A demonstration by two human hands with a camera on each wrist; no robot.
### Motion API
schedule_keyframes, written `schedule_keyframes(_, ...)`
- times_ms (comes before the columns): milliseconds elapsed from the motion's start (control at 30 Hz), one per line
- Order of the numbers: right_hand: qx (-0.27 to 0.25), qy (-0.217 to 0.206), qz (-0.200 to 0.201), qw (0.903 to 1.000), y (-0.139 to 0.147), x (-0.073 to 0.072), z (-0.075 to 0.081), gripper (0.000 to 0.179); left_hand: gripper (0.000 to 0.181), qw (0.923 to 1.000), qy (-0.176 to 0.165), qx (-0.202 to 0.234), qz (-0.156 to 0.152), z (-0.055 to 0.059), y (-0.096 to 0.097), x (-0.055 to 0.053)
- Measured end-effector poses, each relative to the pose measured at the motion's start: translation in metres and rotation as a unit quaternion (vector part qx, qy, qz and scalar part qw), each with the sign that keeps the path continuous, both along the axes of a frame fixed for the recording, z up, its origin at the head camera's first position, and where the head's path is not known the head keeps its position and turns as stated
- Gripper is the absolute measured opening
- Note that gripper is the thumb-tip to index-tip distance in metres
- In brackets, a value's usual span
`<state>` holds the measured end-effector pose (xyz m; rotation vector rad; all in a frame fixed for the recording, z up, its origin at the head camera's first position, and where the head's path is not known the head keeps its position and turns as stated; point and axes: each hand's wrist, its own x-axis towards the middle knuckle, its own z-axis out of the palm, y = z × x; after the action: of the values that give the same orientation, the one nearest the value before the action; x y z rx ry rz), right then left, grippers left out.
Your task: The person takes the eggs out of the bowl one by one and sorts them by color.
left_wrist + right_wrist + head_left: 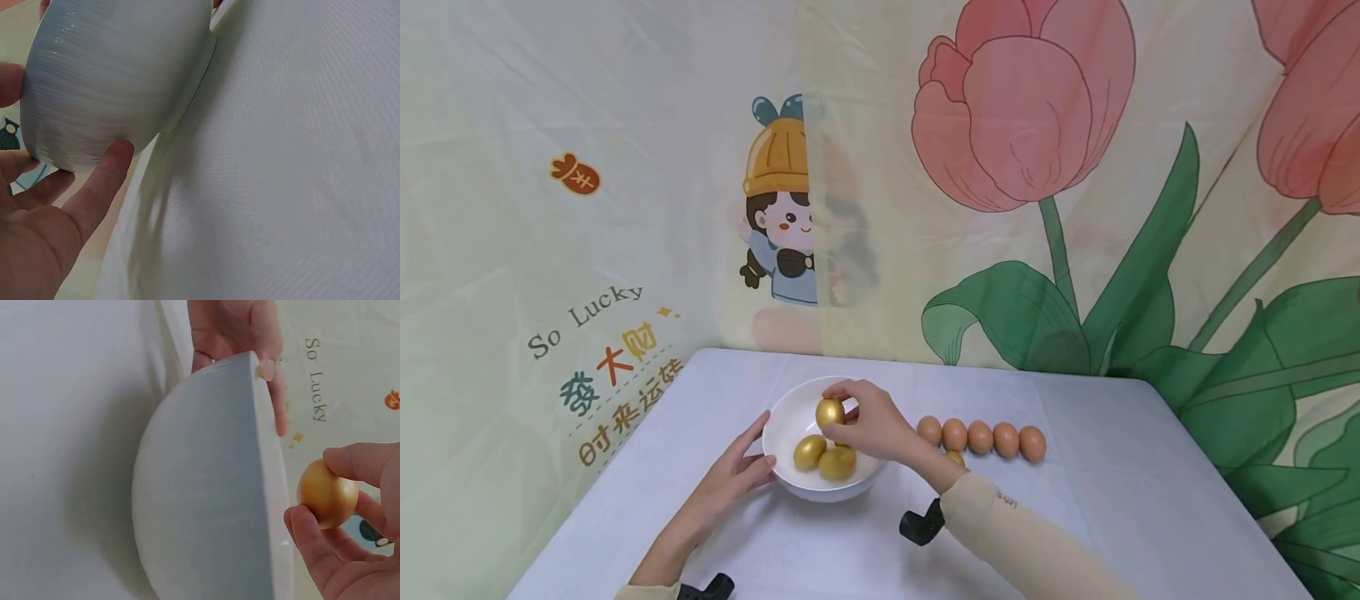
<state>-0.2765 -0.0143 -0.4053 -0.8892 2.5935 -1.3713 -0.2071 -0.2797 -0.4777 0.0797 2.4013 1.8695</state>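
Note:
A white bowl [824, 493] stands on the table with golden eggs [809, 452] inside. My left hand [730, 477] grips the bowl's left side, its fingers spread against the wall in the left wrist view and a fingertip at the rim in the right wrist view. Over the bowl, my right hand [874, 421] pinches another golden egg [327, 494] between thumb and fingers, above the rim. Part of the bowl's inside is hidden behind that hand.
To the right of the bowl, several brown eggs [980, 437] lie in a row. A golden egg [956, 457] sits in front of them, partly hidden by my right forearm. The white-covered table [1120, 483] meets a printed backdrop [880, 208] at its far edge.

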Motion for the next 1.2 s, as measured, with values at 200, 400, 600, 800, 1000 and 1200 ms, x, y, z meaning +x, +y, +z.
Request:
schedule_keyframes(200,-0.011,-0.014,-0.006,0.9998,0.038,0.009,0.014,0.049,0.08,1.0,0.0,-0.005,0.0,0.001,0.001,0.0)
schedule_keyframes(400,-0.015,-0.03,-0.03,0.999,0.076,0.018,0.012,0.049,0.079,1.0,-0.003,-0.005,0.002,0.002,0.001,0.001)
schedule_keyframes(600,-0.019,-0.041,-0.055,0.9975,0.112,0.027,0.003,0.047,0.078,1.0,-0.002,-0.006,0.002,0.003,0.001,0.001)
schedule_keyframes(800,-0.019,-0.032,-0.071,0.9968,0.146,0.036,-0.006,0.046,0.078,1.0,-0.002,-0.002,0.001,0.003,0.002,0.001)
schedule_keyframes(1000,-0.028,-0.031,-0.077,0.9962,0.178,0.039,-0.021,0.047,0.079,1.0,-0.004,-0.006,0.005,0.003,0.003,0.001)
schedule_keyframes(1200,-0.03,0.005,-0.069,0.9971,0.202,0.04,-0.04,0.045,0.079,0.9999,-0.007,-0.008,0.006,0.003,0.004,0.001)
